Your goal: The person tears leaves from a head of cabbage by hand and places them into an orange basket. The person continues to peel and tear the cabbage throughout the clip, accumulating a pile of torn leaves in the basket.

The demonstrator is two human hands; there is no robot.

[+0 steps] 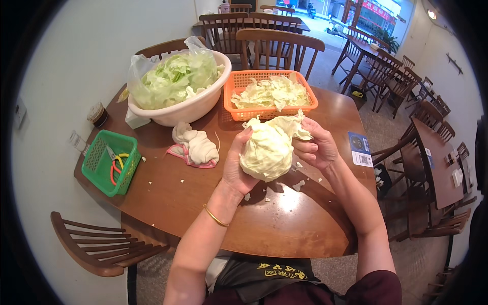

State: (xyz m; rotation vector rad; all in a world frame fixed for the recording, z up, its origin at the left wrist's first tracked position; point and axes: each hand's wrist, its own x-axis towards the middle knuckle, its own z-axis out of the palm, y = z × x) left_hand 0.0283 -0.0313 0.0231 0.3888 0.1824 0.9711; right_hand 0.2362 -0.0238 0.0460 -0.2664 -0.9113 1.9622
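A pale green head of cabbage (267,152) rests in my left hand (238,167), held up over the wooden table (251,236). With my right hand (318,146) I grip a loose outer leaf (291,127) at the upper right of the head; the leaf still seems joined to it. Just beyond my hands, an orange plastic basket (263,114) contains torn cabbage leaves (272,93). A large white basin (179,114) at its left holds more leaves (173,78), partly wrapped in a clear plastic bag (139,85).
At left, a green plastic basket (131,167) holds scissors (116,164) with red and yellow handles. A crumpled cloth (196,146) lies near the basin. Behind the green basket stands a cup of dark liquid (98,115). Leaf scraps (299,185) dot the tabletop. A wooden chair (91,248) stands lower left.
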